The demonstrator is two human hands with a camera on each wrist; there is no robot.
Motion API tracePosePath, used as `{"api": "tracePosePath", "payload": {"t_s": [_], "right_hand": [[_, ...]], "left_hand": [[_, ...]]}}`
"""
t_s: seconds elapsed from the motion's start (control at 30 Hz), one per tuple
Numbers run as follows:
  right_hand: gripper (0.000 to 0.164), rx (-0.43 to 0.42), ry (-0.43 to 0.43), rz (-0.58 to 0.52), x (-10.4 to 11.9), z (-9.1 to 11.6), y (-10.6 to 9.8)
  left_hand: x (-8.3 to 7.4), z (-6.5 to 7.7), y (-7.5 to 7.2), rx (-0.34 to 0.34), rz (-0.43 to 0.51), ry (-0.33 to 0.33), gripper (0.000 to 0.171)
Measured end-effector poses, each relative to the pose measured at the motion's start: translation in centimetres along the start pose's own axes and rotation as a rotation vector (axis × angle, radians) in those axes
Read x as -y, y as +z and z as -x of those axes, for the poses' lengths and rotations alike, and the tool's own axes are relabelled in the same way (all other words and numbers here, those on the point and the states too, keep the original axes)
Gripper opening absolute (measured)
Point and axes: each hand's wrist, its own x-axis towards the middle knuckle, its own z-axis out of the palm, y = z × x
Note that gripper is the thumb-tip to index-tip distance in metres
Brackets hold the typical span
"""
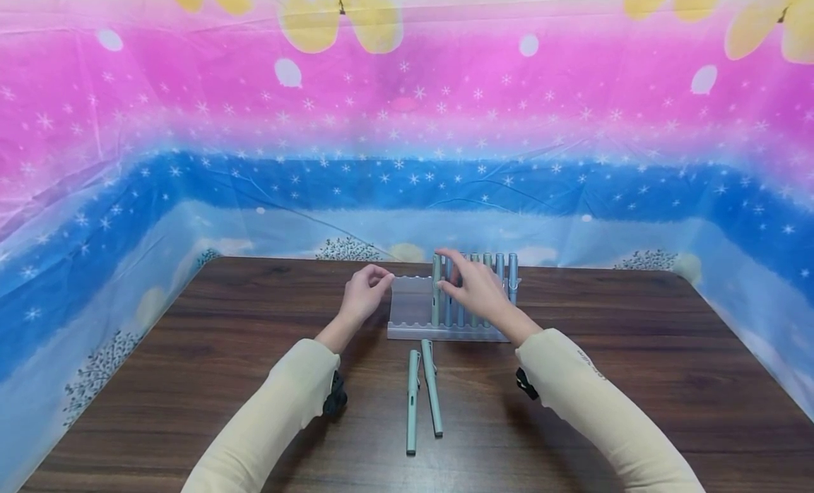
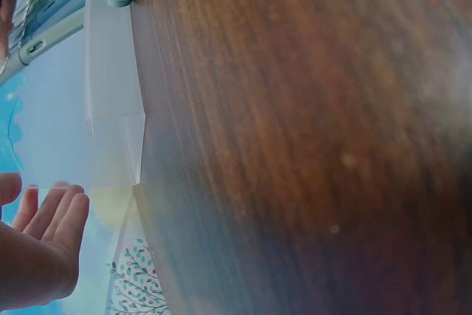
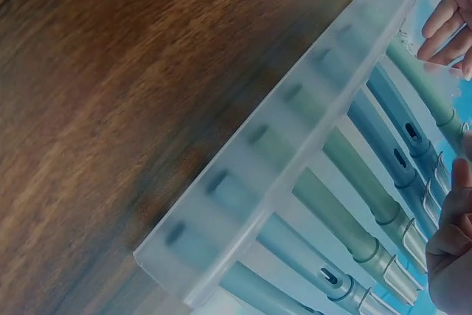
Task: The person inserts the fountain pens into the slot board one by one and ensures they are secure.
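A clear plastic pen rack [image 1: 410, 306] with notched edges stands on the table, with several green and blue pens [image 3: 350, 219] upright in its right part. At the rack's upper left corner, my left hand [image 1: 364, 295] pinches the edge between thumb and fingers. My right hand [image 1: 480, 288] holds the leftmost green pen [image 1: 436, 299], index finger at its top and thumb against its side. Part of the row is hidden behind that hand. Two more green pens, one on the left [image 1: 412, 405] and one on the right [image 1: 432, 390], lie in front of the rack.
The brown wood-grain table [image 1: 254, 323] extends to both sides of the rack. Behind it hangs a pink and blue patterned cloth [image 1: 407, 182], which also surrounds the sides. Dark straps [image 1: 335, 394] sit at the wrists.
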Motion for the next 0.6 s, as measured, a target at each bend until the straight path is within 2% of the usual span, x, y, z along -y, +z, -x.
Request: {"api": "tracePosePath", "payload": {"t_s": [0.6], "right_hand": [[0.056, 0.065, 0.072, -0.007, 0.01, -0.47, -0.14]], "left_hand": [[0.1, -0.05, 0.0, 0.011, -0.005, -0.007, 0.019]]}}
